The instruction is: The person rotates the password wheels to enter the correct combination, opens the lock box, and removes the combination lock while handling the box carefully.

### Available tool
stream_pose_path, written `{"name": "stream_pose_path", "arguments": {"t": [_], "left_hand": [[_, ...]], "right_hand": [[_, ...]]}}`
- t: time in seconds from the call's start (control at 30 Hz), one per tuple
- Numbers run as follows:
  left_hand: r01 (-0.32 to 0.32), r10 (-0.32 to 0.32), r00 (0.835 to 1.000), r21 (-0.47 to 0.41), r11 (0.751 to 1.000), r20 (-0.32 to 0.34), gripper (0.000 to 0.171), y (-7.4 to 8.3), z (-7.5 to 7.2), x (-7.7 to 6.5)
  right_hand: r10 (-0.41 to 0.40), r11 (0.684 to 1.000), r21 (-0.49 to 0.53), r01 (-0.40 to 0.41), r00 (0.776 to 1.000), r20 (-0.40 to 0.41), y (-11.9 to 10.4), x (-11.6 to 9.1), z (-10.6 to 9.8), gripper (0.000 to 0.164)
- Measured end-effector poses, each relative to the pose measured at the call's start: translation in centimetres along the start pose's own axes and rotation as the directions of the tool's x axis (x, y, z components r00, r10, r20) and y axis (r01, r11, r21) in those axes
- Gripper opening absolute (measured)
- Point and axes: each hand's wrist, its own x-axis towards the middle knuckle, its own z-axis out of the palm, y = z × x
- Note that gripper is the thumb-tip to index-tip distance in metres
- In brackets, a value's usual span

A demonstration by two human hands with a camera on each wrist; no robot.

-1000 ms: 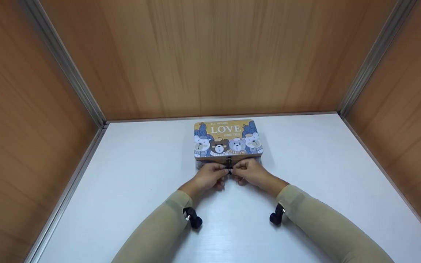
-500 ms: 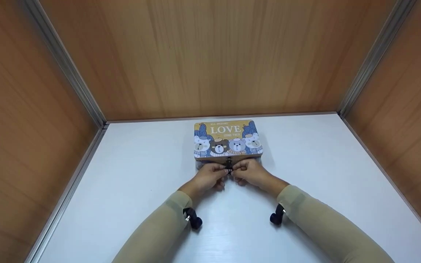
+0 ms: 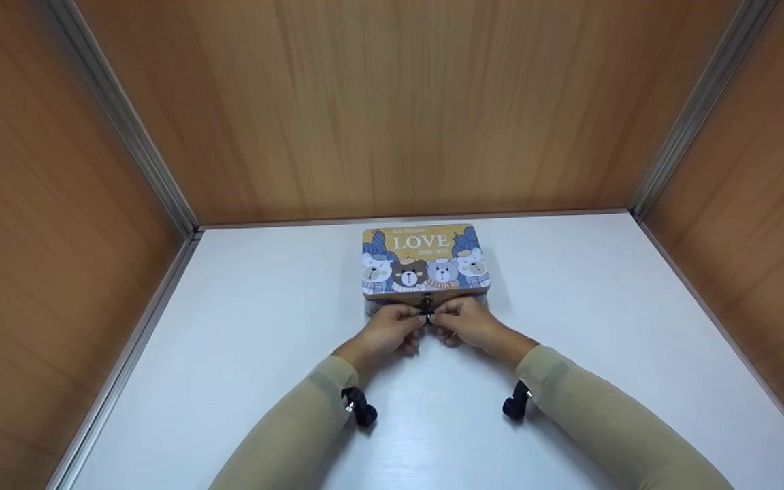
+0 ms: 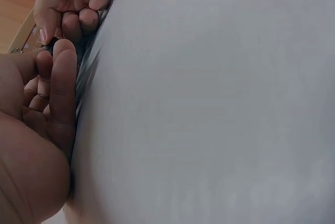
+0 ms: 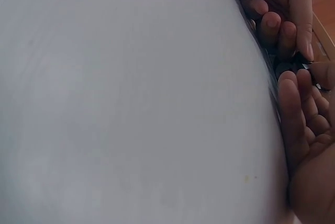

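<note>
A rectangular tin box (image 3: 426, 255) stands with its lid down at the back of the table, with cartoon bears and the word LOVE on top. A dark metal latch (image 3: 427, 300) is at the middle of its front. Just below it is a small black padlock (image 3: 427, 318), mostly covered by fingers. My left hand (image 3: 384, 331) pinches it from the left between thumb and index finger. From the other side, my right hand (image 3: 471, 322) pinches it too, fingertips nearly meeting. Both wrist views show the remaining fingers curled low near the tabletop; the padlock's face is hidden.
The white table (image 3: 276, 292) is bounded by a wooden back panel (image 3: 405, 109) close behind the box. Wooden side panels with metal corner strips rise at left and right. A black wrist camera (image 3: 363, 412) hangs below each sleeve.
Small shifts of the right fingers at the padlock are the only motion visible. Both arms and the box stay where they were.
</note>
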Motion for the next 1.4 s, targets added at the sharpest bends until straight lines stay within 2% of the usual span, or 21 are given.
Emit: {"name": "stream_pose_path", "arguments": {"t": [0.23, 0.43, 0.83, 1.2, 1.4], "left_hand": [[-0.018, 0.018, 1.000, -0.021, 1.000, -0.003, 0.021, -0.01, 0.11, 0.04], [-0.022, 0.022, 1.000, -0.009, 1.000, -0.012, 0.022, -0.03, 0.12, 0.04], [-0.022, 0.022, 1.000, -0.006, 1.000, -0.005, 0.022, 0.05, 0.10, -0.05], [-0.033, 0.033, 0.999, -0.004, 0.999, 0.006, 0.024, 0.11, 0.08, 0.01], [-0.032, 0.032, 0.999, -0.016, 0.999, 0.018, 0.024, 0.07, 0.06, 0.02]], "right_hand": [[-0.003, 1.000, -0.003, 0.004, 1.000, 0.026, -0.08, -0.06, -0.13, 0.023], [0.002, 1.000, 0.030, -0.002, 1.000, 0.001, 0.20, 0.16, -0.04, 0.015], [-0.008, 1.000, 0.023, 0.008, 1.000, -0.014, 0.16, 0.13, 0.22, 0.012], [-0.014, 1.000, 0.005, 0.014, 1.000, 0.012, 0.13, 0.13, 0.09, 0.024], [-0.001, 1.000, 0.024, 0.001, 1.000, 0.003, -0.05, 0.03, -0.01, 0.021]]}}
